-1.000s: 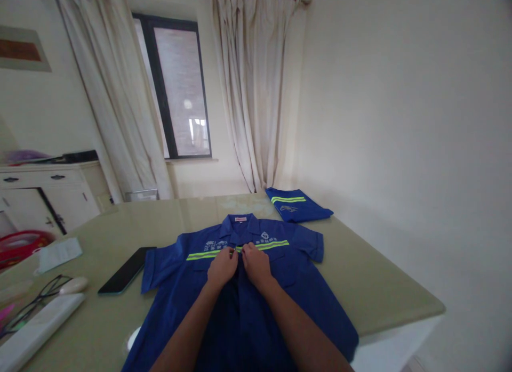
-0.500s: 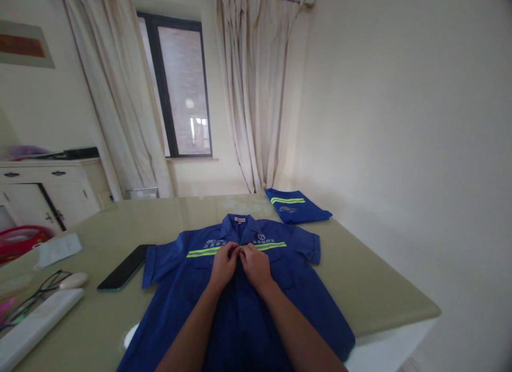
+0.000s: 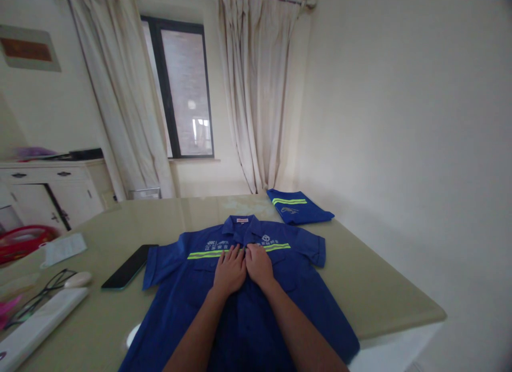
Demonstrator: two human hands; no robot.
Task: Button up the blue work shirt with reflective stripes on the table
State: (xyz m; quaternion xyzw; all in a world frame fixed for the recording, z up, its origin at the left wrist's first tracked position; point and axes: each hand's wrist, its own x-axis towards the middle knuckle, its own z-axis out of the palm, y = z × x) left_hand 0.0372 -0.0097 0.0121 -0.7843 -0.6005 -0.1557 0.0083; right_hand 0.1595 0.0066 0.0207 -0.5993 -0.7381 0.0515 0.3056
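Note:
A blue short-sleeved work shirt (image 3: 248,308) lies spread on the table, front side up, its collar pointing away from me. A yellow-green reflective stripe and white lettering cross its chest. My left hand (image 3: 230,271) rests flat on the chest beside the front placket, fingers stretched out over the stripe. Just to its right, my right hand (image 3: 259,264) has its fingers curled and pinching at the shirt's front edge, level with the stripe. The fingertips partly hide the cloth they grip.
A folded blue garment (image 3: 298,207) with a similar stripe lies at the table's far right corner. On the left are a phone (image 3: 128,268), glasses (image 3: 50,286), a long white case (image 3: 42,324) and a paper mask-like sheet (image 3: 64,249). The table's edge (image 3: 400,329) runs along the right.
My left hand has let go of its pinch at the placket and flattened onto the shirt with fingers extended. The right hand stays at the front edge.

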